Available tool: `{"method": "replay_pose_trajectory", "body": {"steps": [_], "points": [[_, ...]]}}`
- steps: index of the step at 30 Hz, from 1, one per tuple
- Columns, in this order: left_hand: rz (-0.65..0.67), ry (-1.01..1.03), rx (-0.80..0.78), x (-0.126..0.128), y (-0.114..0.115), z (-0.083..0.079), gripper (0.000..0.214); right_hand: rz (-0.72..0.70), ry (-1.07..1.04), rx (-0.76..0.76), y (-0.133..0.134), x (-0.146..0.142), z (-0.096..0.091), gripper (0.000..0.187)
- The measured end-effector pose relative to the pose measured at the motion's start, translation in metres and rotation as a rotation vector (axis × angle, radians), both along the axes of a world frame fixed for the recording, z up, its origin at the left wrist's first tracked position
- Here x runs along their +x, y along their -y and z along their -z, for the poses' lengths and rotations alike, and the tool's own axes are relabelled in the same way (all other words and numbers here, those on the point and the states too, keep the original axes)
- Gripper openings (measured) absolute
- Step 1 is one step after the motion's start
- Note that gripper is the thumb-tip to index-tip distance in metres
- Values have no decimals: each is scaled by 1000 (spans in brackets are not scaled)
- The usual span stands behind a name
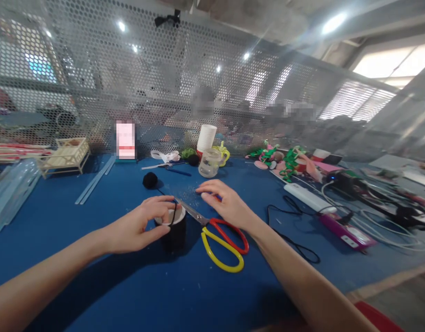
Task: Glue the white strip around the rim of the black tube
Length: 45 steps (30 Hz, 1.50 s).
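Observation:
My left hand (146,223) grips the near-left rim of a white-rimmed cup (174,237) with a black outside. Its thumb lies at the rim and the fingers bend over the opening. A strand of black yarn (174,213) crosses the cup's mouth by my index fingertip. Behind the cup lies a black yarn ball (150,180). My right hand (224,200) is over the table with fingers apart; a small blue and orange item (218,197) shows partly beneath it. Between my hands, large scissors (203,221) with one red and one yellow handle lie flat, blades toward the cup.
Behind stand a clear jar (209,163), stacked white paper cups (207,136) and a lit phone (126,140). A small wooden frame (65,157) and clear strips (17,193) are left. Artificial flowers (285,161), a purple power strip (345,230) and cables lie right. Perforated metal screens the back.

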<state>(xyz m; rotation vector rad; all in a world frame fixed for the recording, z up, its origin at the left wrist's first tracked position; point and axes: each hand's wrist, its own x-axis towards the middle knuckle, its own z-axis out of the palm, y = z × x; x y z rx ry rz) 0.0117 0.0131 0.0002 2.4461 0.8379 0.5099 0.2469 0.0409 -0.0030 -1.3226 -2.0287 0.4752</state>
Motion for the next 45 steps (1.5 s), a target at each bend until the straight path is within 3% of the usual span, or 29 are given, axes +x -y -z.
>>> {"method": "replay_pose_trajectory", "body": {"steps": [2, 5, 8, 11, 22, 28, 40, 45], "points": [[0, -1, -8, 0, 0, 0, 7, -384, 7, 45, 8, -16, -12, 22], [-12, -12, -23, -1, 0, -1, 8, -550, 119, 11, 10, -37, -18, 24], [-4, -12, -50, -1, -1, -4, 12, -552, 190, -22, 3, -48, -17, 26], [-5, 13, -87, -2, -2, -6, 14, -548, 126, -29, -1, -48, -16, 25], [36, 116, -300, -8, -12, 0, 14, -469, -32, 50, 17, -18, -9, 15], [44, 107, -309, -7, -12, -2, 12, -376, -133, 25, 19, -20, 4, 16], [48, 43, -316, -12, -15, -5, 8, -390, -270, -190, 18, -27, 12, 20], [3, -15, -266, -17, -18, -6, 5, -376, -304, -177, 19, -31, 15, 18]]}}
